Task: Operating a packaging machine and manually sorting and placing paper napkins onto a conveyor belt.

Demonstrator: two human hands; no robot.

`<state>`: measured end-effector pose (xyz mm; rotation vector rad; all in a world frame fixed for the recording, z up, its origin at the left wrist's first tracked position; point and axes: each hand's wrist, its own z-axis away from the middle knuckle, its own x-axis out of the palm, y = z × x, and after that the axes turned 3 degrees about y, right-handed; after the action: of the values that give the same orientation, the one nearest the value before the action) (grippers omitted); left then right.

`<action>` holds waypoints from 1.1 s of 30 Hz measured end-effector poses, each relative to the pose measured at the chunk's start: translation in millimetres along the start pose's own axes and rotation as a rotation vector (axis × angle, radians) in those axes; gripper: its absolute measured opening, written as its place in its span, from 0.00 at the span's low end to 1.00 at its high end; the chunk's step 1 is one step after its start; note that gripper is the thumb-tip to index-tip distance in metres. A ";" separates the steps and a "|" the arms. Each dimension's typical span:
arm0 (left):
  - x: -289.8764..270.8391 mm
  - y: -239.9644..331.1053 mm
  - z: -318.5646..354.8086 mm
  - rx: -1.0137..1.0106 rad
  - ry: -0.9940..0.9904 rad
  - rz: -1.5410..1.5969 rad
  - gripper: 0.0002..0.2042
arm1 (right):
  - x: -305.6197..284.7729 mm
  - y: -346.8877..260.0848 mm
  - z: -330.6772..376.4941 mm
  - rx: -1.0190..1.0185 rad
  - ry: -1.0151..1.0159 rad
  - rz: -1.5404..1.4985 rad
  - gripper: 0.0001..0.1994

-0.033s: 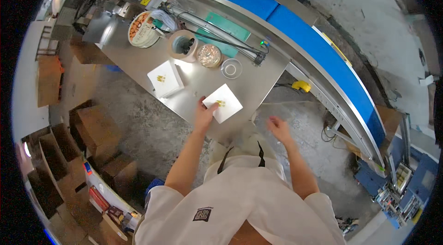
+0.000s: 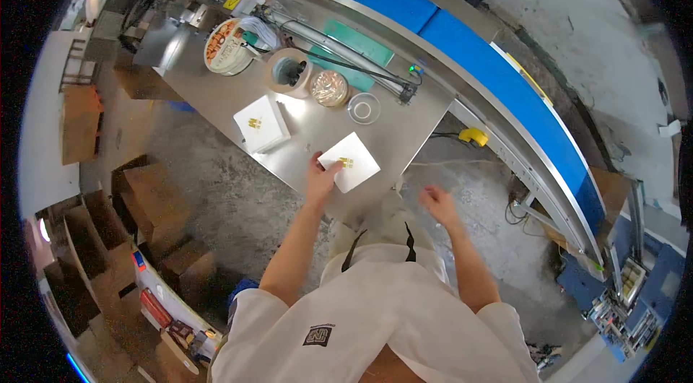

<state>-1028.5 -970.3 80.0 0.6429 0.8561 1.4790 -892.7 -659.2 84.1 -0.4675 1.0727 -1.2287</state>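
My left hand (image 2: 321,179) grips the near left edge of a white square sheet or thin packet (image 2: 355,168) with a gold print, its thumb lying on top. This piece sits at the front corner of the steel table, and I cannot tell whether it is raised off the surface. To its left lies a stack of similar white squares (image 2: 261,129), also printed in gold. My right hand (image 2: 438,205) hovers beyond the table's right edge, with its fingers loosely bent and apart. Nothing shows in it, though it is slightly blurred.
On the steel table (image 2: 209,105) stand a round tub (image 2: 229,58), a wide tape roll (image 2: 278,85), a tub of small pieces (image 2: 330,88) and a clear round dish (image 2: 363,108). Behind runs a blue conveyor belt (image 2: 476,58). Cardboard boxes (image 2: 155,199) fill the left side.
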 end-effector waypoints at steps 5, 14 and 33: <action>9.3 6.9 18.9 0.098 0.011 0.017 0.35 | -26.8 155.4 3.3 0.326 -0.093 -0.220 0.09; -14.1 -6.6 118.2 0.400 0.148 -0.306 0.22 | -48.0 262.0 54.5 0.270 0.162 0.170 0.18; 168.7 -178.3 386.3 0.081 -0.966 -0.430 0.12 | -94.3 409.2 501.0 0.646 0.692 -0.456 0.17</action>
<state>-628.7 -755.2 138.1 1.0297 0.2561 0.6064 -248.4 -561.5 32.1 0.2616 1.0725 -2.1348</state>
